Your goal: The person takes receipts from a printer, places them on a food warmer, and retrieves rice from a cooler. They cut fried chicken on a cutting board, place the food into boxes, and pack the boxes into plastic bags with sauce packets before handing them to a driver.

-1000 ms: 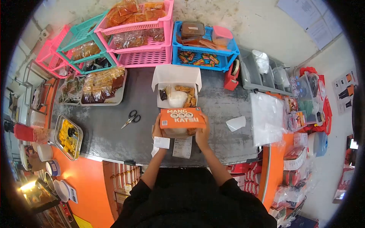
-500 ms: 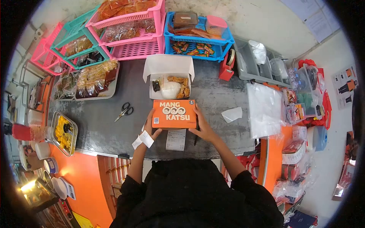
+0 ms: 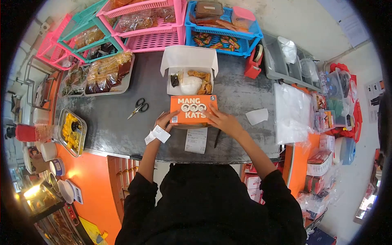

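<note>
An orange takeaway box (image 3: 188,110) printed "MANG KATSU" is between my two hands, its lid closed. My left hand (image 3: 165,121) grips its left front corner, fingertips on the lid. On the right, my right hand (image 3: 223,122) holds the other front corner, fingers lying over the lid's print. White paper labels (image 3: 159,134) are stuck near my left wrist. Directly behind stands an open white box (image 3: 169,86) with rice (image 3: 190,85), fried pieces (image 3: 205,83) and a small dark packet (image 3: 175,80). A printed receipt (image 3: 196,141) lies in front, partly under the orange box.
Scissors (image 3: 139,108) lie left, a pen (image 3: 217,139) and paper scrap (image 3: 257,116) right. A tray of yellow food (image 3: 70,132) sits at the left edge. Plastic bags (image 3: 288,116), a red tape dispenser (image 3: 253,63) and a blue rack (image 3: 223,30) stand around the back and right.
My fingers have moved from the orange box's sides onto its lid, and its front edge now looks raised. The whole view has shifted slightly.
</note>
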Action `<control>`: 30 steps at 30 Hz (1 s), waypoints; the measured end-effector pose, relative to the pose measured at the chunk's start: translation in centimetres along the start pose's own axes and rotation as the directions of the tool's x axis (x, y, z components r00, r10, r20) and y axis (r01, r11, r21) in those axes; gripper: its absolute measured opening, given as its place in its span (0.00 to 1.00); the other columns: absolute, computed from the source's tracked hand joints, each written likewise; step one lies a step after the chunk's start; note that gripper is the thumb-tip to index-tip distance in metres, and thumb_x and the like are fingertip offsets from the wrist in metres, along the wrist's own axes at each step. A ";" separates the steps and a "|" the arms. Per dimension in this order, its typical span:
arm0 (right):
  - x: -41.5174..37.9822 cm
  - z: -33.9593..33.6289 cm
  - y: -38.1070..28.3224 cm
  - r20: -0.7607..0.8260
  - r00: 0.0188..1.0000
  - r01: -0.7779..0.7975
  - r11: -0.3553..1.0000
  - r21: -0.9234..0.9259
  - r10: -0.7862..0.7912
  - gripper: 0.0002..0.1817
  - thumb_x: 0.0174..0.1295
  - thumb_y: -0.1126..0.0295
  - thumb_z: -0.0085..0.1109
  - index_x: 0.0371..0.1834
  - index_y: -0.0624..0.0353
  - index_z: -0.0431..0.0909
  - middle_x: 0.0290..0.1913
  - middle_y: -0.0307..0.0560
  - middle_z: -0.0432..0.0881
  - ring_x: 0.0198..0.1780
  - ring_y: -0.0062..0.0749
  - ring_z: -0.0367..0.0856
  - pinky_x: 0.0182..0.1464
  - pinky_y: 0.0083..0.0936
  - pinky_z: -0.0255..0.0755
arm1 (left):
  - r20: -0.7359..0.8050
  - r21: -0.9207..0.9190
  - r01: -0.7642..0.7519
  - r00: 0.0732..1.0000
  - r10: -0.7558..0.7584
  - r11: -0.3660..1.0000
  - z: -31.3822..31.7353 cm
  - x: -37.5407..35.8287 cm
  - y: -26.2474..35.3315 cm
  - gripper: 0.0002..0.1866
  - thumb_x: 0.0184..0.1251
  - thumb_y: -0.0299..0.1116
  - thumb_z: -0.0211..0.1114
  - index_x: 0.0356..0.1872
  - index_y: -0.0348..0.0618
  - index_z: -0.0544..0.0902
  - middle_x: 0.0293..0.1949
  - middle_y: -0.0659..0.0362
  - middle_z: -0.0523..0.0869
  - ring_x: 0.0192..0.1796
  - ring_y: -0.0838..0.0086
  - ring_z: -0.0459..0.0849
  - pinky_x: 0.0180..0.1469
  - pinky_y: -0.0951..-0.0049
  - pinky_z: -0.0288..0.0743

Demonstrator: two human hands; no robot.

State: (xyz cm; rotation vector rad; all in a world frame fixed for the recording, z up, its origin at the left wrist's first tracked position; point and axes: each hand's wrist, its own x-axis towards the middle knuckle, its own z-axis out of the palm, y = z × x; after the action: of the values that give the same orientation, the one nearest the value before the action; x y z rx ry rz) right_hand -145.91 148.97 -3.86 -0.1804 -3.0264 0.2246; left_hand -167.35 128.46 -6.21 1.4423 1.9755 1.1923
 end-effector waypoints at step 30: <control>2.5 -0.8 -12.4 0.754 0.575 -0.612 -0.445 0.654 0.317 0.21 0.47 0.49 0.68 0.29 0.56 0.77 0.24 0.33 0.72 0.25 0.13 0.67 0.20 0.13 0.56 | 0.085 0.185 -0.276 0.961 0.264 0.943 3.5 2.6 4.6 0.07 0.48 0.30 0.70 0.31 0.47 0.83 0.49 0.60 0.82 0.59 0.68 0.74 0.62 0.56 0.63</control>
State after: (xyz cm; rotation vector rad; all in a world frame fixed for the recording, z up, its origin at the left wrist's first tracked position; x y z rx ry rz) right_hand -149.62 137.26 -0.95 -1.4219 -1.4406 2.5726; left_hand -163.22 132.66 -3.97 1.8763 1.9444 1.0717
